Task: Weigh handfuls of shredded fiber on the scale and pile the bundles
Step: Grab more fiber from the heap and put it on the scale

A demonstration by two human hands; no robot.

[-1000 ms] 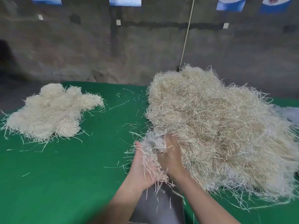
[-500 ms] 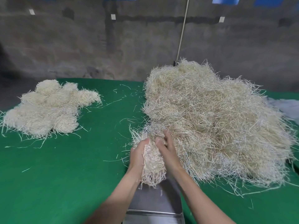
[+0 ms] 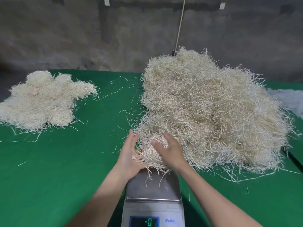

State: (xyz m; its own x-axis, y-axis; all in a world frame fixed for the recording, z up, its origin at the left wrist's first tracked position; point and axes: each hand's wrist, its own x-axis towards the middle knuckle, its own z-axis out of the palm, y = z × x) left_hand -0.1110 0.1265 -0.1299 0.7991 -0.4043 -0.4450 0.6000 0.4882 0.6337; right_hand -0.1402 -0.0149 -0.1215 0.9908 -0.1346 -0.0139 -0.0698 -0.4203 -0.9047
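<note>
i see the fiber handful (image 3: 148, 154) just above the scale (image 3: 152, 187) — left hand (image 3: 128, 155) flat against it, right hand (image 3: 171, 152) gripping it.

We find the scale (image 3: 152, 185) nearest us on the counter (image 3: 57, 161), the loose fiber heap (image 3: 213, 108) behind it to the right, the pile of bundles (image 3: 41, 100) far left. A handful (image 3: 149, 154) sits between left hand (image 3: 129, 154) and right hand (image 3: 170, 151), over the scale's far edge.

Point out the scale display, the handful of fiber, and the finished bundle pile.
scale display (image 3: 151, 222): head view, green digits.
handful of fiber (image 3: 147, 154): head view, middle of the clump.
finished bundle pile (image 3: 41, 100): head view, middle of the left heap.
</note>
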